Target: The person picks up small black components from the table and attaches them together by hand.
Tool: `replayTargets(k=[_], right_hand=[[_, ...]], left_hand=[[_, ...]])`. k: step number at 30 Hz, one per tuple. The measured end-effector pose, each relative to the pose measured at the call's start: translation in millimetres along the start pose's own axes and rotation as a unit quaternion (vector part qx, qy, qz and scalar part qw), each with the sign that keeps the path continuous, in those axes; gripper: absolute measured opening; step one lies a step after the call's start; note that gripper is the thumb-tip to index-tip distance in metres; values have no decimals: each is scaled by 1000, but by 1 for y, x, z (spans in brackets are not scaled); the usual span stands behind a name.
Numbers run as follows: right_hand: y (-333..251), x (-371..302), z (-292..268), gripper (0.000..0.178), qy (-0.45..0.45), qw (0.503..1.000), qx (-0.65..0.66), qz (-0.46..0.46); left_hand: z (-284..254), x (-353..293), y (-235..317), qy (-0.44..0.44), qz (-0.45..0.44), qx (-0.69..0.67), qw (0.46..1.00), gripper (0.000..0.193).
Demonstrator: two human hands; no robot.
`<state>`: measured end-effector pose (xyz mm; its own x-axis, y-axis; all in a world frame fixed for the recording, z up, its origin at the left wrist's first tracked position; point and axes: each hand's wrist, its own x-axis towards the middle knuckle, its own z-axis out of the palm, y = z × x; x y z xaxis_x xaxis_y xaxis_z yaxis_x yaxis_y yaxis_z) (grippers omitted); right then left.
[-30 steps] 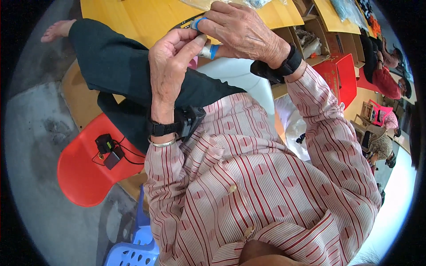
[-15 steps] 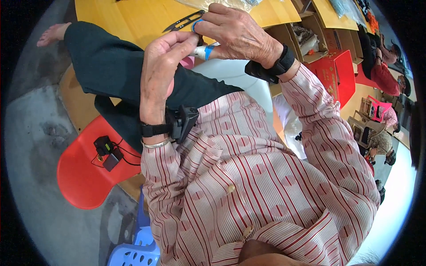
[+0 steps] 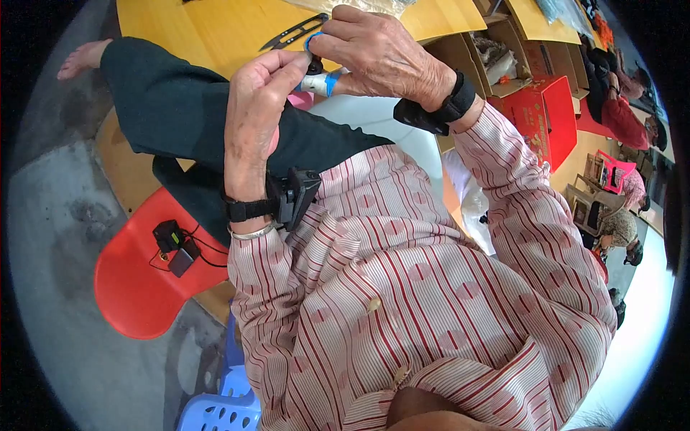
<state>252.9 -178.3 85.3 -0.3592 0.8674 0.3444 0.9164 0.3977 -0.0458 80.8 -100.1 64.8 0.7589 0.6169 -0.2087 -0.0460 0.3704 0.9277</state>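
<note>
Above my lap, both hands meet at a small black piece (image 3: 315, 67), too small and covered to name. My left hand (image 3: 249, 111) pinches at its left side, thumb and forefinger together. From the right, my right hand (image 3: 384, 54) curls over it, its forefinger and outstretched thumb on either side. White and blue tape (image 3: 317, 84) wraps that thumb, and a blue band rings the forefinger. Just beyond my fingertips, dark thread snips (image 3: 295, 33) lie on the yellow table (image 3: 208, 32).
Clear plastic bags (image 3: 370, 6) lie at the table's far edge. Open cardboard boxes (image 3: 503, 65) and a red box (image 3: 543, 122) stand to the right. A red chair (image 3: 136, 287) holding small black devices (image 3: 172, 244) is at the left, near a blue plastic stool (image 3: 219, 411). Other people sit far right.
My left hand's fingertips have shifted slightly left and down, and more of the black piece shows between my hands. The snips look unmoved on the table.
</note>
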Motion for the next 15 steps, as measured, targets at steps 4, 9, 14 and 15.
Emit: replayTargets(k=[4,9,14,15], right_hand=[[-2,-1,2,33,3,1000,18,10],[-4,-3,-3,32,15,999,24,33],[-6,-1,-6,33,-20,999,-6,47],[-6,-1,-5,33,-20,999,-7,47]], left_hand=[[-3,2,-4,-6,-7,-5,1000,27],[-1,-1,4,-32,-29,-4,999,25],[1,1,-1,-16,-2,-36,999,23],[1,1,-2,-11,2,-42,999,22]])
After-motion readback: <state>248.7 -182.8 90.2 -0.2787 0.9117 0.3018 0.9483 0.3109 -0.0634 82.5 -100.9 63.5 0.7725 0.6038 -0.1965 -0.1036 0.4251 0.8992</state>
